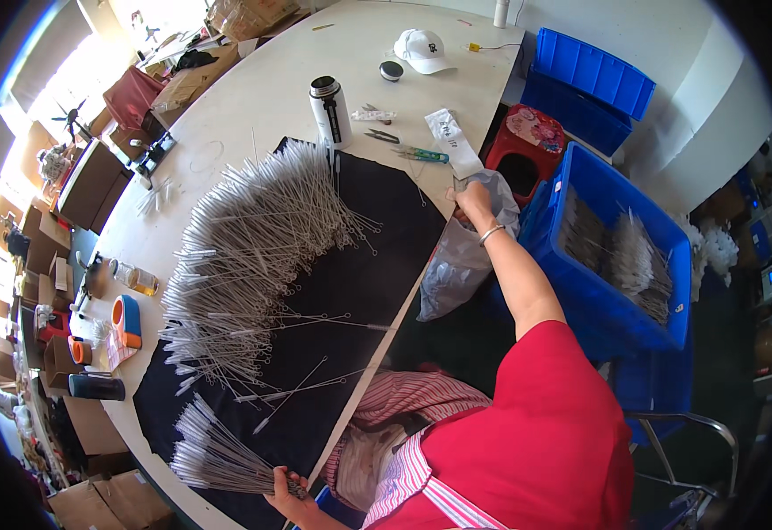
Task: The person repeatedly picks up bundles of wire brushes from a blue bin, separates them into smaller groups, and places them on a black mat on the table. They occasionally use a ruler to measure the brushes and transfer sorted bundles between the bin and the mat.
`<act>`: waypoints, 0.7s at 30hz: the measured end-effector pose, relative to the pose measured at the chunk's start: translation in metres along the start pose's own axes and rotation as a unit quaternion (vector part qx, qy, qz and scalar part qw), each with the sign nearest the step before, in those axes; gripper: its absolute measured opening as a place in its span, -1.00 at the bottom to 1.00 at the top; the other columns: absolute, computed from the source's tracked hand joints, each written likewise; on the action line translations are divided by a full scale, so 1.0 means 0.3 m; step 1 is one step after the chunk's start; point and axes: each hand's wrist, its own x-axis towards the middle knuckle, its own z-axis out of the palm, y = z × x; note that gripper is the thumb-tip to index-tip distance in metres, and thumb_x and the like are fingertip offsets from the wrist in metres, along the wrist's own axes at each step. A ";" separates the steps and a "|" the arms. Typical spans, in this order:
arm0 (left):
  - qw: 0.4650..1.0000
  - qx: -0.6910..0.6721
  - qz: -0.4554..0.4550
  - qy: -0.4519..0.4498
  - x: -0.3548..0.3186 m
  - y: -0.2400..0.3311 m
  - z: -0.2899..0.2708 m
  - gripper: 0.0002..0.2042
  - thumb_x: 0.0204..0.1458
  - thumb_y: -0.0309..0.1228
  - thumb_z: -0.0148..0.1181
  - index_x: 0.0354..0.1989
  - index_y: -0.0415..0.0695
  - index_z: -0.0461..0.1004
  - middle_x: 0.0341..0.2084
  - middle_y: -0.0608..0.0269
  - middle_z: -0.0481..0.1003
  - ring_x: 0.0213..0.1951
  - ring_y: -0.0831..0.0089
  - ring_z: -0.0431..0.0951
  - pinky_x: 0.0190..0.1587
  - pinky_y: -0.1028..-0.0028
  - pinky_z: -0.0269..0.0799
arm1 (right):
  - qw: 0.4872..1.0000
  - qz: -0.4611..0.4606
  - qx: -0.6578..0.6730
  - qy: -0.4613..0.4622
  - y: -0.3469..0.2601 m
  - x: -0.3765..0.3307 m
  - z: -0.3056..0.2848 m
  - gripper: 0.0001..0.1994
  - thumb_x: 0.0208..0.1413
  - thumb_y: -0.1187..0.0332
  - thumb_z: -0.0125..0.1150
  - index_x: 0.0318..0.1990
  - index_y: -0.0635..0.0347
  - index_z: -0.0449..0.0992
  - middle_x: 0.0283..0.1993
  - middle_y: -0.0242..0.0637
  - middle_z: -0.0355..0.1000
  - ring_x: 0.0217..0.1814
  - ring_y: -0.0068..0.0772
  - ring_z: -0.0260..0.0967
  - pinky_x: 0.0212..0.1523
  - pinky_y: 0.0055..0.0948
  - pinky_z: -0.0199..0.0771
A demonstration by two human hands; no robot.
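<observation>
At the near edge of the table, my left hand (290,502) is closed around the wire ends of a bundle of straw-cleaning brushes (213,450), whose white bristles fan out over a black cloth (364,234). My right hand (474,205) is stretched out to the table's right edge, its fingers closed at the top of a grey plastic bag (456,269). Whatever lies between those fingers is too small to make out. A large heap of similar brushes (244,238) covers the cloth's left side, loop ends mostly toward me. A few loose brushes (315,386) lie apart from the heap.
Beyond the heap stand a white bottle (331,115), green-handled snips (425,155) and a white cap (424,51). A blue crate (611,291) holding more brushes and a red stool (524,141) stand to the right. Tape dispenser (126,321) and yellow-liquid bottle (138,280) sit left.
</observation>
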 end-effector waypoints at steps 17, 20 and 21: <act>0.993 -0.102 -0.059 0.013 -0.014 0.047 0.031 -0.77 -0.10 -0.51 0.31 -0.30 -0.19 0.39 -0.56 0.24 0.43 -0.62 0.49 0.45 -0.71 0.52 0.26 | 0.826 -0.461 -0.052 0.319 -0.268 -0.075 -0.124 -0.73 0.25 0.27 -0.07 -0.30 0.34 0.41 -0.46 -0.09 0.44 -0.44 -0.15 0.43 -0.40 -0.23 0.39; 0.989 -0.130 -0.052 0.039 -0.017 0.004 -0.005 -0.78 -0.06 -0.52 0.28 -0.27 -0.20 0.37 -0.51 0.17 0.45 -0.61 0.46 0.46 -0.72 0.50 0.28 | 0.877 -0.415 0.235 -0.059 -0.222 -0.502 0.109 -0.82 0.32 0.34 -0.10 -0.36 0.13 0.31 -0.56 -0.47 0.19 -0.58 -0.69 0.11 -0.58 -0.62 0.22; 0.988 -0.138 -0.047 0.059 -0.029 -0.005 -0.025 -0.78 -0.05 -0.53 0.28 -0.26 -0.20 0.37 -0.51 0.16 0.45 -0.61 0.46 0.46 -0.72 0.49 0.28 | 0.872 -0.357 0.288 -0.171 -0.204 -0.688 0.206 -0.90 0.30 0.37 -0.06 -0.26 0.16 0.33 -0.56 -0.46 0.19 -0.58 -0.68 0.12 -0.58 -0.64 0.23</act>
